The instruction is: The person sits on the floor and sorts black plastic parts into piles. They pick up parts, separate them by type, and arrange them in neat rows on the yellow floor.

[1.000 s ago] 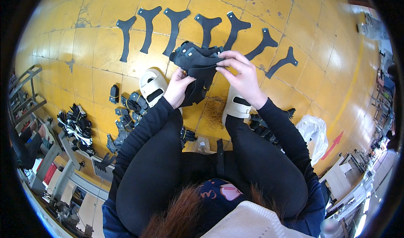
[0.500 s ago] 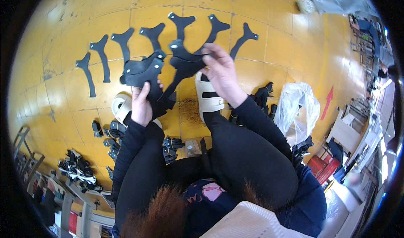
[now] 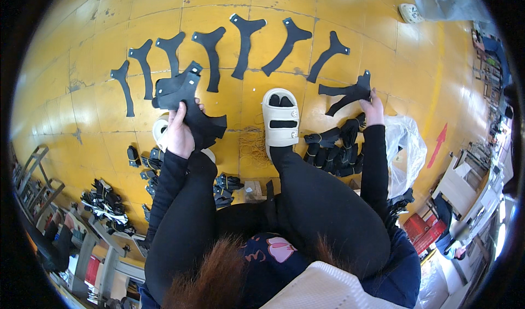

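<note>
My left hand (image 3: 179, 134) grips a stack of black Y-shaped fabric pieces (image 3: 188, 93), thumb on top, with the lower ends fanned out toward my knee. Out to the right, my right hand (image 3: 374, 109) pinches a black forked fabric piece (image 3: 355, 92) by its edge, above the floor. Whether this is one piece or two, I cannot tell. Beyond my feet, several similar black Y-shaped pieces (image 3: 247, 44) lie spread in a curved row, most with a small white tag at the forked end.
Bundles of black pieces tied with bands (image 3: 333, 156) lie right of my cream sandal (image 3: 281, 134), beside a clear plastic bag (image 3: 406, 150). More bundles (image 3: 224, 187) and a dark pile (image 3: 105, 205) lie to the left. Loose tan bands (image 3: 252, 145) sit between my feet. Another person's shoe (image 3: 410, 13) shows at far right.
My right hand has moved from beside the stack out to the right, carrying black fabric away from it. My left hand keeps the rest of the stack in nearly the same place.
</note>
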Demonstrator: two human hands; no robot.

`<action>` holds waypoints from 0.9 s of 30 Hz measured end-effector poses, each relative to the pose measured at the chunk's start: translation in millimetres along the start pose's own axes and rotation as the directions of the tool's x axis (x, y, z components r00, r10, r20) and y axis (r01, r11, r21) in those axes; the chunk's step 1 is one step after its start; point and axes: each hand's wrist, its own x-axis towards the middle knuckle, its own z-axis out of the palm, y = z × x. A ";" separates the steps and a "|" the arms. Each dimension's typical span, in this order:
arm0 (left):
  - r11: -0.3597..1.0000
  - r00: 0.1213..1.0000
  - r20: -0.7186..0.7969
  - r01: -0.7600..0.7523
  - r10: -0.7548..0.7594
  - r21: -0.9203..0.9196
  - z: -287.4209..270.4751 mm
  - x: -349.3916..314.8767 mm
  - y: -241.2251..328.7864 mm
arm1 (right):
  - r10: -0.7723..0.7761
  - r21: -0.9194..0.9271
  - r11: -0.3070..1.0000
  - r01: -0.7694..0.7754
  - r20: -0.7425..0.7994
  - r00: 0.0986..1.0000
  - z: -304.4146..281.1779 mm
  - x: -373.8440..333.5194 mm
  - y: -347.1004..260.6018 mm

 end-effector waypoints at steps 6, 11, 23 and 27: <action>0.990 0.989 0.077 0.132 -0.128 -0.056 11.4 7.8 -26.5 | 0.252 0.585 0.808 0.072 -0.452 0.856 -25.1 131.2 59.2; 0.981 0.979 0.083 0.191 -0.189 -0.025 5.3 -0.7 -20.9 | 0.463 0.733 0.679 0.043 -0.473 0.750 24.0 124.2 27.9; 0.974 0.953 0.216 0.224 -0.213 -0.030 0.1 0.3 -14.9 | 0.276 -0.063 0.919 -0.390 -0.606 0.746 85.1 60.1 -35.9; 0.967 0.933 0.290 0.245 -0.216 -0.068 -0.6 0.2 -15.2 | 0.331 0.033 0.919 -0.392 -0.603 0.726 71.4 67.0 -25.8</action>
